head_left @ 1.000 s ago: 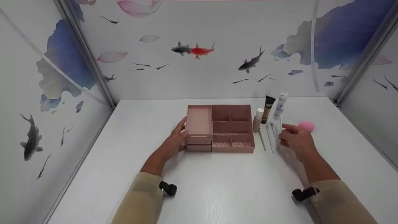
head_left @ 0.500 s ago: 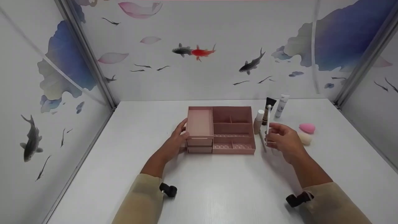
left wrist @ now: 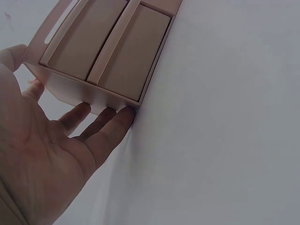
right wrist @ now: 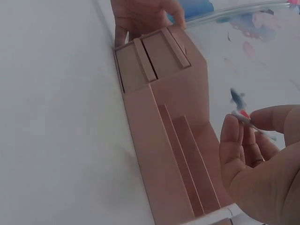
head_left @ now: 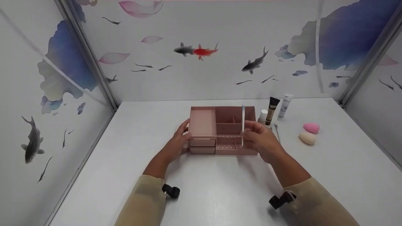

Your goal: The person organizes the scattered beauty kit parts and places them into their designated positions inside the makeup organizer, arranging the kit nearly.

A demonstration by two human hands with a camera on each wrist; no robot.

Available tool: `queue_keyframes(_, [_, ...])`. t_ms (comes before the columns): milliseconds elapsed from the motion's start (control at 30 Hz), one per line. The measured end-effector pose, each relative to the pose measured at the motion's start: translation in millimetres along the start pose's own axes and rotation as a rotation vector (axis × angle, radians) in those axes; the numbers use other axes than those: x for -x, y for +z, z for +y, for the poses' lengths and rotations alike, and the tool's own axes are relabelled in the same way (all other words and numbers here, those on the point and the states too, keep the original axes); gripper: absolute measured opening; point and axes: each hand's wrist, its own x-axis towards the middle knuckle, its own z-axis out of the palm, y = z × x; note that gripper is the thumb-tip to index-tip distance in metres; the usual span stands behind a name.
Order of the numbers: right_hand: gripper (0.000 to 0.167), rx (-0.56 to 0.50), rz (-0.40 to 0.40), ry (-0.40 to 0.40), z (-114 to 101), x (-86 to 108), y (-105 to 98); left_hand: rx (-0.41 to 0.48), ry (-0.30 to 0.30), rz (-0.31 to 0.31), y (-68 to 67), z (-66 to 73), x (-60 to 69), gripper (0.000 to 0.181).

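Above the R-side compartments of the pink organizer (head_left: 202, 122), I'm seeing a thin white stick (head_left: 243, 119) hanging, pinched btwn thumb & fingers of the R hand (head_left: 266, 142); I'm not making out whether its near end is touching anything. So, for this one item, I'm judging the job approx half done: it's up off the table (head_left: 204, 194) & over the box, but not yet let go. The organizer itself is standing mid-table, its drawers (left wrist: 133, 51) looking pushed in on the L wrist cam. At its left side the L hand (head_left: 174, 146) is resting w/ fingers spread, touching the panel & lower edge, prob. just steadying it. Just past the right wall I'm spotting a white-capped bottle (head_left: 263, 113), partly hidden by the R hand, w/ a dark tube (head_left: 272, 110) beside it & a white tube (head_left: 285, 106) next along. Thin tools (head_left: 277, 131) are lying nearer me, also part-covered, so I'm not giving a count. Farther right, a pink sponge (head_left: 311, 127) & a beige sponge (head_left: 307, 138) are sitting side by side. All these are remaining outside the box, so overall I'm reckoning it's early, w/ most items left.
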Motion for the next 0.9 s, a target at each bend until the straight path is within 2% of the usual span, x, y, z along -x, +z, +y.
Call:
queue_keyframes(133, [0.049, -0.009, 0.006, -0.012, -3, -4.7, 18, 0.015, -0.007, -0.004, 0.8, -0.1, -0.7, 0.056])
queue_keyframes(400, [0.047, -0.034, -0.031, -0.008, -13, -15.7, 55, 0.020, -0.011, -0.021, -0.3, -0.7, -2.5, 0.056])
queue_keyframes(600, [0.044, -0.017, -0.036, -0.018, -27, -24.7, 73, 0.026, 0.012, -0.036, -0.2, 1.9, -2.1, 0.058])
queue_keyframes(900, [0.042, -0.026, -0.074, -0.041, -40, -39.9, 96, 0.029, -0.003, -0.040, 0.2, 1.3, -0.9, 0.058])
